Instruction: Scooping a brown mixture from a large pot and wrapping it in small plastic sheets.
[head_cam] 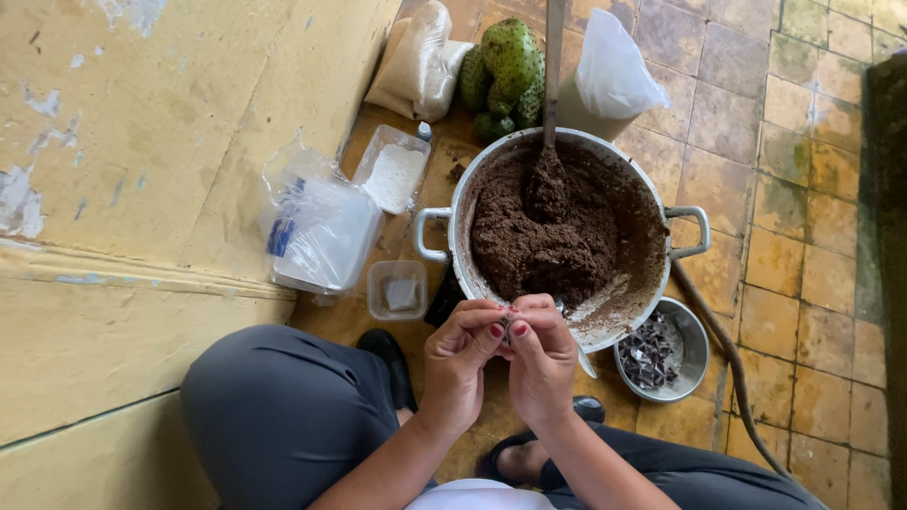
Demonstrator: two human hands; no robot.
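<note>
Fingers of both hands pinched together around a small item, hidden almost wholly between the fingertips, held just near of the pot's rim, above the lap; kind and colour of the item impossible to tell. Left hand [460, 359] curled, thumb and forefinger pressed on the item, nails painted dark red. Right hand [540, 357] curled the same way, fingertips meeting those of the left. Just beyond, a large round metal pot [465, 203] with two looped side handles, pale outside, smeared brown within. Inside, a coarse, crumbly, dark brown mass [543, 241], heaped and moist-looking, with a long wooden stirrer [553, 66] standing in its far part. Right of the hands, touching the pot's near side, a small shiny metal bowl [694, 335] with dark crumpled wrappers [647, 354] inside. Left of the pot, a small clear square plastic tub [397, 290], a larger clear tub of white powder [392, 175], and a crinkled clear plastic bag [316, 227] over a pale container. Far side: bumpy green fruits [505, 71], a white filled sack [416, 61] and a clear bag [614, 71] standing upright. Beneath everything, worn ochre floor tiles [803, 189]; at left, a yellow wall [142, 142] with flaking paint. Grey trousers [274, 406] over bent knees, dark shoes near the pot's base.
</note>
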